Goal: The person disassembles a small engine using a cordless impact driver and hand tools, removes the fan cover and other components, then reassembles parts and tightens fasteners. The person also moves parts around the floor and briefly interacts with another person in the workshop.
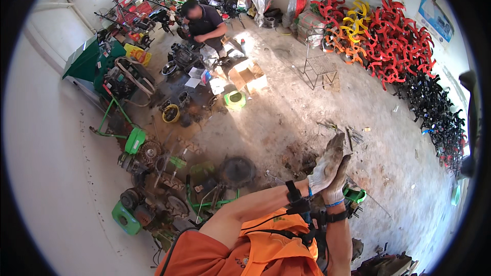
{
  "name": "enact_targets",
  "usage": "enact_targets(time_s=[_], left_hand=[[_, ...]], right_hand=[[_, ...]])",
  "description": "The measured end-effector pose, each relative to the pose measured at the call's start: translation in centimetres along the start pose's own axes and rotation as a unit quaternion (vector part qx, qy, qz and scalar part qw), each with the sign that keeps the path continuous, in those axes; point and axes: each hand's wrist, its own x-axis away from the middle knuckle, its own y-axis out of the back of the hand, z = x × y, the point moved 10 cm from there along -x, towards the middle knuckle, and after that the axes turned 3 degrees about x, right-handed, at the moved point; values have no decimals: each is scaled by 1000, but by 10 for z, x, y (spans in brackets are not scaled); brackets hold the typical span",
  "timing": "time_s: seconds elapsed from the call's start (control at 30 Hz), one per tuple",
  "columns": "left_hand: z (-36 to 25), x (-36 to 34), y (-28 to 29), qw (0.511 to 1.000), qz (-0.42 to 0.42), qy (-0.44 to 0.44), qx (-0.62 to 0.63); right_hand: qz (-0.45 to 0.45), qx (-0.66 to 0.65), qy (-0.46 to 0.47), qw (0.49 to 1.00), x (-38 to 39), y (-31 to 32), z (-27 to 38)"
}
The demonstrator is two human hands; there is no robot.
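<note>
Both my hands wear white knitted work gloves with dark, dirty stains. My left hand (326, 166) reaches across from the left, its fingers stretched out and pointing away from me. My right hand (336, 183) lies against it, also with straight fingers. The two gloves touch along their sides or palms; exactly how, I cannot tell. Nothing shows in either hand. Just below the right hand is a green machine part (354, 194) on the floor. Dark metal pieces (307, 163) lie left of the gloves, and several thin rods (353, 136) lie beyond the fingertips.
Green machine parts (135, 140) and a black round tub (238, 171) crowd the left side. Farther off, a person (204, 23) crouches by an engine (184, 57), near a cardboard box (249, 75) and a green bucket (235, 100). A metal stool (321, 66) stands before piled red blades (399, 41).
</note>
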Motion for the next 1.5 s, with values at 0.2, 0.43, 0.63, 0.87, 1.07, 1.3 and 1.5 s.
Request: enact_targets(time_s=[0.2,0.43,0.63,0.87,1.07,1.3,1.5], left_hand=[[-53,1,11,997,4,56,60],[-66,5,38,992,98,2,81],[5,28,52,955,250,11,-160],[230,214,235,818,266,427,-279],[281,421,389,661,368,448,-477],[300,435,368,711,369,395,-451],[269,292,319,826,60,529,-185]], right_hand=[[34,-52,-12,998,-6,41,-8],[47,-55,-22,997,7,29,-3],[238,42,-77,967,27,27,-10],[-7,809,52,585,107,342,-79],[-3,757,-211,618,310,474,-191],[4,762,-285,582,289,454,-214],[-248,115,-218,937,181,443,-167]])
